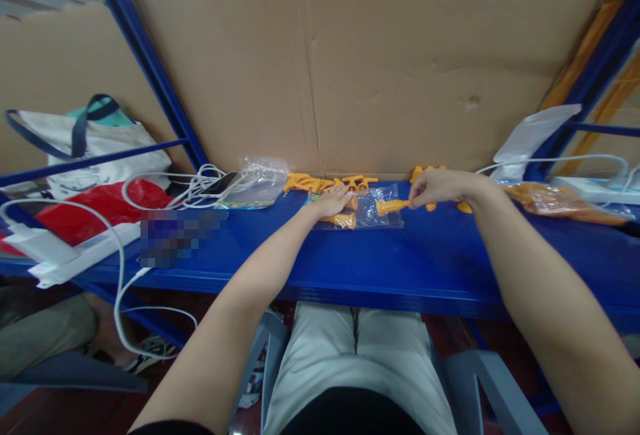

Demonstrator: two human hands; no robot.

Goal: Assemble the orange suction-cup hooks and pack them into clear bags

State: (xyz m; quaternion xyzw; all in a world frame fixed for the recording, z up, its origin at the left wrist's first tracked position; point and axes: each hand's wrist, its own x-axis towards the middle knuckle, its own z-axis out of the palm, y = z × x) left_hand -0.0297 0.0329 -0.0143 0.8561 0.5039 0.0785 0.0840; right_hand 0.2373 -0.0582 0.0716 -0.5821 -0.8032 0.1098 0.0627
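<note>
My right hand [434, 186] is closed in a pinch on the thin end of a yellow-orange plastic piece [393, 207] with a wider, flared end pointing left. That piece is over the right part of a clear plastic bag [373, 211] on the blue shelf table. Stretched out over the bag's left part is my left hand [333, 201], palm down with its fingers extended. Under and in front of it shows another flared orange piece [344, 221]. Behind the left hand is a row of orange plastic parts [305, 183]. More orange parts [425, 171] are partly hidden behind my right hand.
An empty-looking clear bag [265, 185] and a phone [220, 185] with white cables are at left. A power strip [85, 255] and a red bag [110, 208] are farther left. Bagged orange parts [560, 201] lie at right. A cardboard wall [375, 68] stands behind.
</note>
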